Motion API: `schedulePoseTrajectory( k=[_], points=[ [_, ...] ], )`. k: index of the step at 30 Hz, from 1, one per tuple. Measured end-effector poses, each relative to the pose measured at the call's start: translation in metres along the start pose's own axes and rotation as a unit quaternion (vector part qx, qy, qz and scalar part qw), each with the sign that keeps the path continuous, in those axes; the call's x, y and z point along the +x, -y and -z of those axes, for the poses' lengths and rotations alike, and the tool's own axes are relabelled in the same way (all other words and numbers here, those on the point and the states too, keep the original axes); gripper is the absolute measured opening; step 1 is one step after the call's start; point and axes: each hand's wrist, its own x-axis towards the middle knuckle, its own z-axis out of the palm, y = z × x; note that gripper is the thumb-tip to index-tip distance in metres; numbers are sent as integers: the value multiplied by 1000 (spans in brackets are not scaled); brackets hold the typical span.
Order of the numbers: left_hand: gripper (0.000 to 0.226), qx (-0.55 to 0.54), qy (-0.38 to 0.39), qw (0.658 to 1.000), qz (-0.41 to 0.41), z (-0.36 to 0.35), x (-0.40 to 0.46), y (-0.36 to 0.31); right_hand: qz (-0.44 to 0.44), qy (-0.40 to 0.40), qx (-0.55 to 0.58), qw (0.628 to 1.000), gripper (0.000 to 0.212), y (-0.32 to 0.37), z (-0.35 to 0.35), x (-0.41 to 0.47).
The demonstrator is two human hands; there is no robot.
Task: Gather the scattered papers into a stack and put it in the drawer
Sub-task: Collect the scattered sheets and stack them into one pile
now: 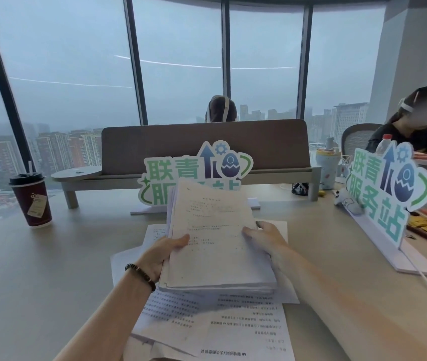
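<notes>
Above the middle of the pale table [50, 269], a thick stack of papers [215, 243] is being held up, its far end tilting upward toward the window. The left hand [164, 252] is gripping the stack's left edge, thumb lying over the top sheet and fingers curled beneath; a dark beaded bracelet [140, 276] is sitting on that wrist. The right hand [264, 235] is resting along the right edge with its fingers stretched fairly straight across the top sheet, though motion blur is making it hard to tell whether the thumb is hooking underneath. Beneath the stack, several loose printed sheets [215, 327] are lying overlapped on the table, reaching toward the near edge. Just behind the stack, a green-and-white standing sign [194, 173] is facing the wearer, and a second sign [384, 194] of the same design is standing well to the right. A dark red coffee cup [31, 201] with a black lid is sitting far to the left. Beyond a low desk divider [204, 147], the top of a person's head is showing, and another person is sitting at the right.
</notes>
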Motion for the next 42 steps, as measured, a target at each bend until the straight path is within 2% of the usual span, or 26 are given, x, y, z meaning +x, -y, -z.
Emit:
schedulePoseTrajectory(
  k=[2, 4, 8, 12, 15, 17, 22, 24, 30, 37, 42],
  points=[
    [30, -20, 4, 999, -34, -4, -5, -2, -5, 60, 63, 996, 15, 9, 2, -9],
    [31, -6, 0, 996, -83, -9, -10, -5, 41, 73, 69, 994, 16, 12, 1, -14],
    [28, 51, -26, 982, -182, -18, -18, -8, 157, 4, 22, 987, 30, 15, -4, -19],
    [25, 80, -43, 958, -271, -26, -20, -8, 261, -44, 12, 964, 24, 20, -7, -25],
    [25, 62, -52, 952, -295, -25, -17, -7, 323, -69, 3, 944, 22, 21, -9, -32],
    [26, 42, -58, 957, -282, -23, -17, -7, 340, -78, -9, 937, 22, 19, -12, -33],
    [27, 43, -55, 964, -255, -20, -20, -7, 326, -36, 11, 945, 60, 17, -16, -34],
    [26, 51, -52, 965, -252, -23, -23, -5, 318, -35, 18, 947, 66, 13, -18, -33],
    [23, 87, -46, 959, -264, -25, -26, 0, 265, -27, 4, 964, 36, 2, -20, -34],
    [31, 32, -39, 967, -250, -23, -26, 0, 226, -50, 13, 973, 24, 7, -17, -29],
    [20, 82, -76, 957, -268, -28, -24, 0, 227, -34, 18, 973, 25, 6, -20, -31]
  ],
)
